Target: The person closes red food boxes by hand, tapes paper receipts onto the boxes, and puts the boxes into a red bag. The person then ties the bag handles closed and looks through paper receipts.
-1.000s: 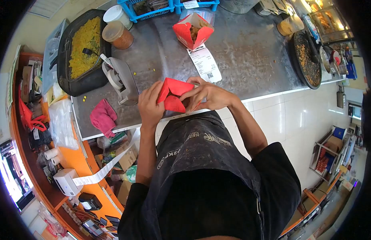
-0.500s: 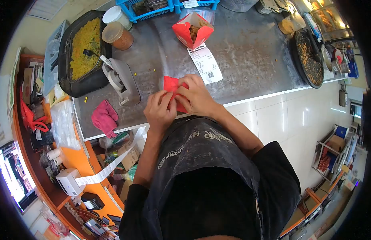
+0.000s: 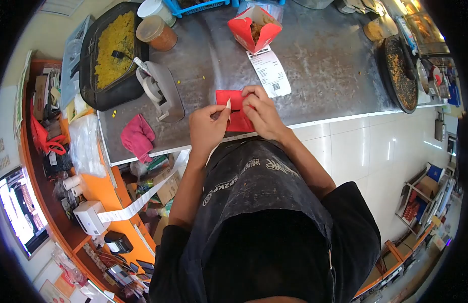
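Note:
Near the table's front edge, a red paper box (image 3: 240, 121) stands between my hands, its top flaps folded inward. My left hand (image 3: 209, 123) pinches a pale flap at the box's left side. Curled over the right side, my right hand (image 3: 263, 112) has its fingers pressed against the red card. Behind it lies a printed receipt (image 3: 270, 73), with a second red box (image 3: 254, 30) at the receipt's far end. That box has its flaps up and brown food inside. The inside of the nearer box is mostly hidden.
At the left are a black pan of yellow rice (image 3: 114, 48), a grey tape dispenser (image 3: 161, 93), a pink cloth (image 3: 138, 136) and a lidded tub (image 3: 157, 34). A black dish of crumbs (image 3: 399, 76) sits at the right edge. Blue baskets (image 3: 201, 7) stand behind.
The fingers have moved apart from over the box top to its two sides, showing folded red flaps. My left hand now pinches a pale flap. The view has shifted slightly.

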`<act>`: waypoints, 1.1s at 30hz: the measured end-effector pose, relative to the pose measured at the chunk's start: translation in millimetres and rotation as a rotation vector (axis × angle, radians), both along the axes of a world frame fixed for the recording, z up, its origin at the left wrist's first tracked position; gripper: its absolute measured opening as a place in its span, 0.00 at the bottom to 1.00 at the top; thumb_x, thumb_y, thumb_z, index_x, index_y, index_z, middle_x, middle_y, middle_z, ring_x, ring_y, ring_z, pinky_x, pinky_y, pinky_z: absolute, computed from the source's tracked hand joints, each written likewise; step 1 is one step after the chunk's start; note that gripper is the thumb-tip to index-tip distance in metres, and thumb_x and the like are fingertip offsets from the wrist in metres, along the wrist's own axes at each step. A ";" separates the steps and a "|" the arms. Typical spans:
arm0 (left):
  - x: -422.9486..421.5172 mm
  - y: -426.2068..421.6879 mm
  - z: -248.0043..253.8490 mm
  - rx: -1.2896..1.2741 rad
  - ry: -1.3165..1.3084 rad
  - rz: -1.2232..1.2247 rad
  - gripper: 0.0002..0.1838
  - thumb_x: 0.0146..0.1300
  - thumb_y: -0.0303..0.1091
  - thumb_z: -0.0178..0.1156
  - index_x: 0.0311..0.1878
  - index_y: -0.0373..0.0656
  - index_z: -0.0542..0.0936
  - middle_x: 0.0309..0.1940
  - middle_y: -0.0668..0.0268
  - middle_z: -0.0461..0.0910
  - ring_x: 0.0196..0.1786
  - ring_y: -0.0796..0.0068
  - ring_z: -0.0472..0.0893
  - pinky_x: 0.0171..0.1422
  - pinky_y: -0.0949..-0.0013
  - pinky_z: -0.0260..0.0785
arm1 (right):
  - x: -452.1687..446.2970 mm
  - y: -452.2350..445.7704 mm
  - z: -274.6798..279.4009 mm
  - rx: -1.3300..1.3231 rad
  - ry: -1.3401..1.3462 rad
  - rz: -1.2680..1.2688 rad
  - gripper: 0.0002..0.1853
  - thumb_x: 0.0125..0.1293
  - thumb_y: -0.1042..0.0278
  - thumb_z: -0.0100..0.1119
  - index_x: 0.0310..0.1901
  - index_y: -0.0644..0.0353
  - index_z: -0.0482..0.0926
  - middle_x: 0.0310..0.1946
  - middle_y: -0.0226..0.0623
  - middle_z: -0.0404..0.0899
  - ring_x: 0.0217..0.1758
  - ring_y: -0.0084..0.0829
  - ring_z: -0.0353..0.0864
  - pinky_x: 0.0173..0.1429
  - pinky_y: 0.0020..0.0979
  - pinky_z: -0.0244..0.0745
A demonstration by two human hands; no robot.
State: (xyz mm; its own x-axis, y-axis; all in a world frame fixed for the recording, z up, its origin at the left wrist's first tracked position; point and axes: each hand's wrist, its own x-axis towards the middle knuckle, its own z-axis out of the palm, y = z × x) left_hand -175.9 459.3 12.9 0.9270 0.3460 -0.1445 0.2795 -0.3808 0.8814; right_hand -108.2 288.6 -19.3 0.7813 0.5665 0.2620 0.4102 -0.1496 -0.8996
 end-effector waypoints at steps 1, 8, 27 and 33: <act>-0.6 0.9 -2.4 -0.034 0.023 0.007 0.07 0.60 0.28 0.65 0.36 0.33 0.86 0.24 0.67 0.83 0.24 0.82 0.79 0.30 0.74 0.70 | -0.5 -1.3 -0.7 0.017 0.019 0.012 0.04 0.63 0.74 0.56 0.37 0.65 0.74 0.49 0.48 0.70 0.54 0.47 0.68 0.60 0.41 0.65; -5.9 5.8 -8.3 -0.297 0.110 0.009 0.08 0.63 0.27 0.64 0.41 0.32 0.85 0.27 0.66 0.84 0.26 0.82 0.79 0.32 0.76 0.72 | -3.8 10.5 0.3 -0.063 -0.036 -0.019 0.03 0.62 0.78 0.53 0.37 0.64 0.71 0.51 0.47 0.66 0.57 0.45 0.65 0.63 0.39 0.61; -14.8 -16.1 -18.7 -0.302 -0.023 0.091 0.06 0.63 0.25 0.63 0.39 0.31 0.84 0.28 0.68 0.82 0.29 0.86 0.76 0.36 0.78 0.68 | -10.7 27.8 -4.5 -0.083 -0.160 -0.165 0.03 0.65 0.78 0.53 0.37 0.65 0.70 0.51 0.50 0.67 0.60 0.53 0.62 0.63 0.46 0.60; -15.2 -16.5 -17.7 -0.369 -0.044 0.113 0.06 0.64 0.26 0.63 0.39 0.32 0.84 0.28 0.70 0.82 0.29 0.87 0.75 0.35 0.79 0.67 | -9.7 27.0 -6.7 -0.014 -0.027 -0.158 0.03 0.63 0.78 0.52 0.39 0.64 0.70 0.54 0.52 0.67 0.62 0.51 0.62 0.67 0.45 0.58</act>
